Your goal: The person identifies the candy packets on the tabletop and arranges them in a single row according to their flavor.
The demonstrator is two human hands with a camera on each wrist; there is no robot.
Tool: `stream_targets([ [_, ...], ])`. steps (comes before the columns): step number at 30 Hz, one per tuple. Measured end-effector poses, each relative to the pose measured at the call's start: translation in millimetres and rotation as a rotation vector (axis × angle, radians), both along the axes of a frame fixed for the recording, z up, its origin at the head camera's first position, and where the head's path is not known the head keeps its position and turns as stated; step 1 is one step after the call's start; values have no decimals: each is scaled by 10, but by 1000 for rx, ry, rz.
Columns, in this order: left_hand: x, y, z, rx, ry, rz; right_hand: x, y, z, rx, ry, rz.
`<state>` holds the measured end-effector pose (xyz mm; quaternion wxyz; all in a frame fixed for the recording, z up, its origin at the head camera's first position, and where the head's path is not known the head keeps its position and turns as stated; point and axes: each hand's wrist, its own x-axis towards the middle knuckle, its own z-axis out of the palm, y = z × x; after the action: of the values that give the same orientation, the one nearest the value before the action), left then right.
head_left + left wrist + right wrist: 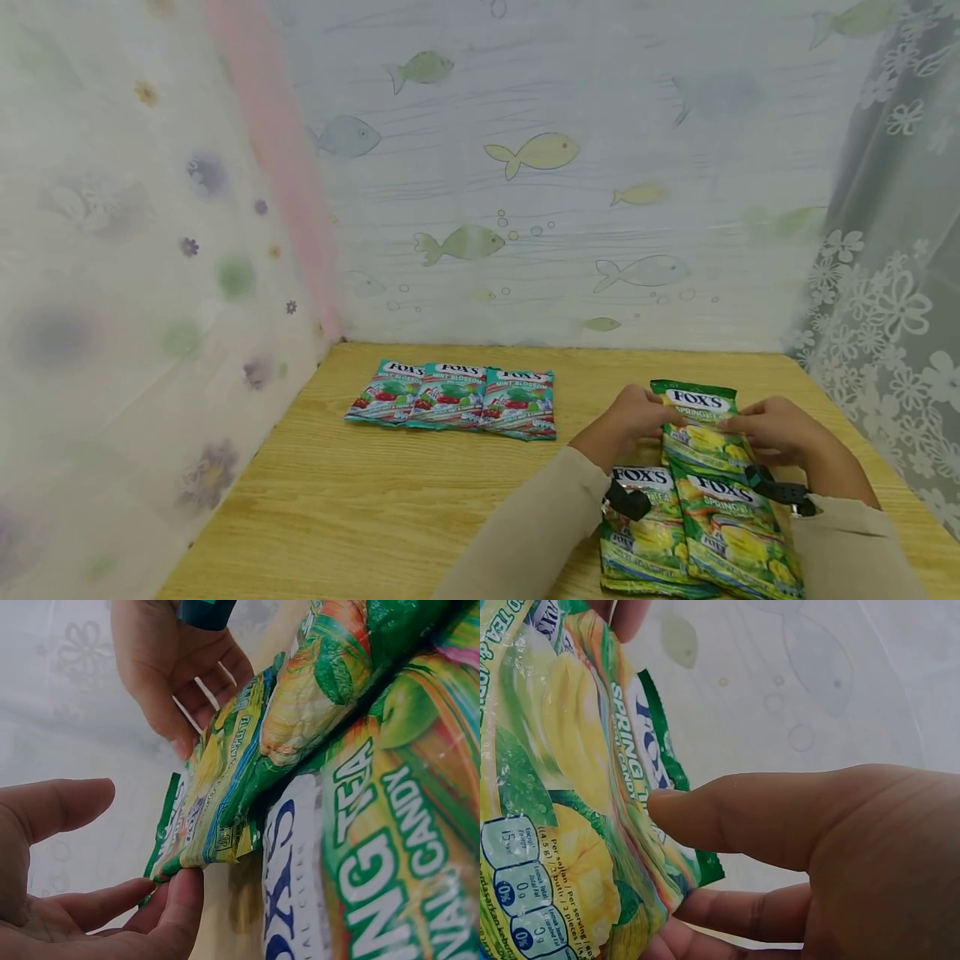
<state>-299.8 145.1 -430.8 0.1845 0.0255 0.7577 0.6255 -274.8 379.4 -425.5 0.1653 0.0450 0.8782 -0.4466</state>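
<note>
In the head view a green and yellow candy packet (702, 433) lies between both hands at the right of the table. My right hand (787, 429) pinches its right edge; in the right wrist view the thumb of the right hand (817, 847) lies on the packet's front (577, 780), fingers beneath. My left hand (633, 421) touches the left edge; in the left wrist view the fingertips of the left hand (97, 885) are at the packet's side (217, 787). Nearer, two like packets, a left one (645, 533) and a right one (738, 533), lie side by side, touching.
Three teal packets overlap in a row toward the back left: a left one (386, 393), a middle one (450, 398) and a right one (519, 404). A fish-patterned sheet (555, 208) hangs behind the wooden table (375, 517). Lace curtain (892, 292) hangs at the right.
</note>
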Motion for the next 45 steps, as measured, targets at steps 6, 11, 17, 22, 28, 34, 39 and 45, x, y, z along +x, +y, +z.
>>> stream_targets([
  [6, -21, -10, 50, -27, 19, 15, -9, -7, 68, 51, 30, 6],
  [11, -55, -37, 100, -39, 65, -3, -19, -30, 116, 58, 54, 14],
  [17, -82, -81, 158, 4, 73, -18, -4, -65, 178, 68, 92, 17],
  [22, -107, -123, 222, 24, 106, -36, 11, -106, 241, 83, 127, 24],
  [28, -152, -215, 288, 35, 120, -59, 10, -187, 284, 71, 165, 20],
  [34, -220, -369, 284, 66, 139, -70, -23, -330, 253, 57, 206, 14],
  [39, -250, -467, 324, 66, 143, -75, -20, -416, 250, 27, 243, 3],
  [45, -301, -586, 300, 52, 162, -90, -48, -546, 224, 38, 298, -23],
])
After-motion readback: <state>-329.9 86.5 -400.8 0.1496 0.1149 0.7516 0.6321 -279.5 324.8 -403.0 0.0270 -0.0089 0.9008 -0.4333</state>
